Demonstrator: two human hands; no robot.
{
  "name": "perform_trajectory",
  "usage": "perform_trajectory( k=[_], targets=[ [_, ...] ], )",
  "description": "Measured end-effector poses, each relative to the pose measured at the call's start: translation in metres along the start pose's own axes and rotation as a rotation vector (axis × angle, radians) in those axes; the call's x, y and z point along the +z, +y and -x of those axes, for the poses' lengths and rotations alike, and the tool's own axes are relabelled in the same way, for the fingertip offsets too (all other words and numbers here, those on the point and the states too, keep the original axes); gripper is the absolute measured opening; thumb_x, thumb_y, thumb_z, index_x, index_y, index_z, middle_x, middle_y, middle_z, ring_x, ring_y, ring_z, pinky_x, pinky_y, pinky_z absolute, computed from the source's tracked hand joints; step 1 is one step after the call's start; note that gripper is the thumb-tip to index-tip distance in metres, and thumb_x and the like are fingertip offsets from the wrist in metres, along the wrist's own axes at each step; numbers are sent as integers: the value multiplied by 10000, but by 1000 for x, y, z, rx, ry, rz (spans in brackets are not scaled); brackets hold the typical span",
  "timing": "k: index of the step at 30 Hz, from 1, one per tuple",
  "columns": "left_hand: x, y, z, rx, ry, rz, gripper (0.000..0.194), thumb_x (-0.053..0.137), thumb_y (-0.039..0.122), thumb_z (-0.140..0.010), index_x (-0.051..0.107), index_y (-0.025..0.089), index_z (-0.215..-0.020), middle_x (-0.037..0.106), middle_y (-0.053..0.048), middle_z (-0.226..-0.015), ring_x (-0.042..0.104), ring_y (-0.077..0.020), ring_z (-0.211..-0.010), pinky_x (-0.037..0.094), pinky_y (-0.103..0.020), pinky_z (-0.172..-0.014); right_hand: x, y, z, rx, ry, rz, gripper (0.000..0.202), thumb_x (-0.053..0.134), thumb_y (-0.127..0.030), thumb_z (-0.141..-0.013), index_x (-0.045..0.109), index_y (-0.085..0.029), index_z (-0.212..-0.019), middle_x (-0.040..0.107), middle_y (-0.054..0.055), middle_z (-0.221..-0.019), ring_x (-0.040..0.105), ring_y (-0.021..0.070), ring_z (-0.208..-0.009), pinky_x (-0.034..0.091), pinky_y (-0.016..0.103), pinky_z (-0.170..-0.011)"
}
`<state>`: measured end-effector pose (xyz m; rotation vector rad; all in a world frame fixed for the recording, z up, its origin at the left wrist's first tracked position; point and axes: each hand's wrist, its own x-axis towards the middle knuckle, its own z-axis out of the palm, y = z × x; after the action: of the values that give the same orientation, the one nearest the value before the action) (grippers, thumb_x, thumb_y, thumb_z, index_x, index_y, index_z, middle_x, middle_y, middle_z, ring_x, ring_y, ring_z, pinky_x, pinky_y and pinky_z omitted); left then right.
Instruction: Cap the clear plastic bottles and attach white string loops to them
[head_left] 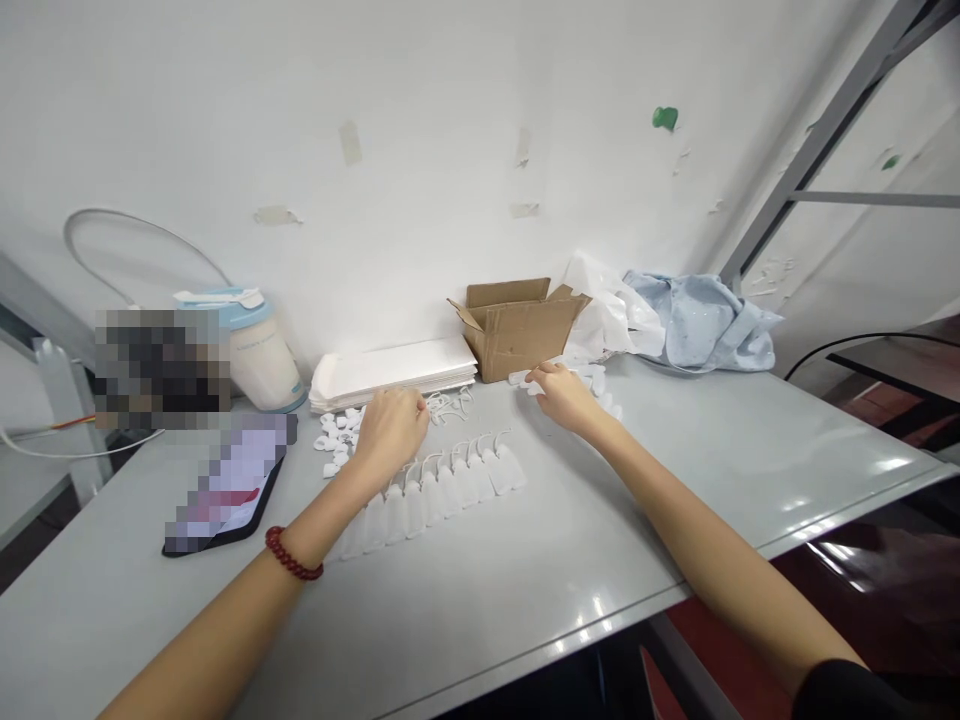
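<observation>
"What are you listing, largest first?"

"Grey table (pixel 577 570), one, bearing the lot. Brown carton (pixel 525 335), one, standing with flaps up. White paper stack (pixel 397 372), one, lying left of the carton. Hands, two. The left hand (pixel 391 430) is resting low over small parts, fingers curled under; whether they are gripping anything, I am not managing to tell. The right hand (pixel 564 395) is touching white strips (pixel 519 379) in front of the carton, fingers bent and close together; any firm grip is staying hidden."

"And the corded pieces (pixel 453 490)?"

"Lying in a slanting row on the table, between and nearer than the hands, the near end passing behind the left wrist. Handling, by my judgement: light, thin, perhaps slippery on that smooth top; best taking hold by the side edges, since the cords are looking soft and prone to tangling."

"Appearance?"

"Pieces: flat, oblong, whitish, seemingly translucent, each showing a cord at its far end. Smallest: loose white caps (pixel 328 443), heaping beside the left hand, and loose cords (pixel 451 406), curling beyond it."
</observation>
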<state>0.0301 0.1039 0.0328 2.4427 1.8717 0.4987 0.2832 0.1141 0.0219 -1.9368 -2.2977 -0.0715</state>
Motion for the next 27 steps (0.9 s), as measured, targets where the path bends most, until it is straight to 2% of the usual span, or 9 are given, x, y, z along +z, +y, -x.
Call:
perform_trajectory(
  k=[9, 15, 18, 22, 24, 27],
  targets=[
    [-28, -5, -9, -153, 70, 351, 173, 534, 287, -724, 675, 192, -757, 702, -41, -791, 623, -215, -784, 459, -299, -725, 0, -2, 1, -4, -51, 29, 353, 454, -52, -820, 599, -124, -1134, 592, 141, -1133, 505, 282, -1086, 380, 343, -822],
    [-37, -7, -8, -206, 40, 476, 215, 541, 326, -710, 678, 173, -776, 696, -45, -784, 620, -203, -751, 452, -292, -684, 0, 1, 1, -21, -65, 74, 453, 431, 65, -720, 613, -109, -1097, 604, 149, -1089, 521, 270, -1045, 390, 307, -767],
    [-35, -8, -7, -200, -24, 421, 196, 543, 318, -702, 672, 176, -740, 694, -48, -758, 622, -210, -723, 444, -301, -664, -2, 1, 2, -33, -70, 119, 500, 409, 109, -664, 624, -107, -1060, 614, 156, -1065, 530, 274, -1033, 395, 305, -741],
    [-34, -7, -6, -154, -41, 421, 189, 549, 339, -704, 665, 189, -697, 694, -35, -731, 624, -212, -724, 444, -302, -671, -3, 1, 3, -23, -73, 146, 454, 414, 103, -671, 636, -103, -1008, 628, 165, -1039, 545, 285, -1024, 399, 315, -747],
    [-35, -5, -5, -121, -49, 461, 196, 555, 350, -706, 665, 187, -703, 698, -35, -751, 622, -210, -748, 447, -301, -688, -3, 1, 2, -23, -45, 79, 423, 431, 81, -697, 634, -106, -1018, 630, 158, -1060, 556, 277, -1022, 404, 315, -766],
    [-37, -1, -2, -67, -102, 535, 195, 557, 346, -717, 664, 183, -722, 702, -36, -799, 617, -205, -796, 450, -295, -707, -4, -3, 3, -64, 23, -165, 321, 496, 5, -752, 633, -118, -1015, 646, 125, -1058, 583, 228, -981, 418, 298, -803]
  ],
)
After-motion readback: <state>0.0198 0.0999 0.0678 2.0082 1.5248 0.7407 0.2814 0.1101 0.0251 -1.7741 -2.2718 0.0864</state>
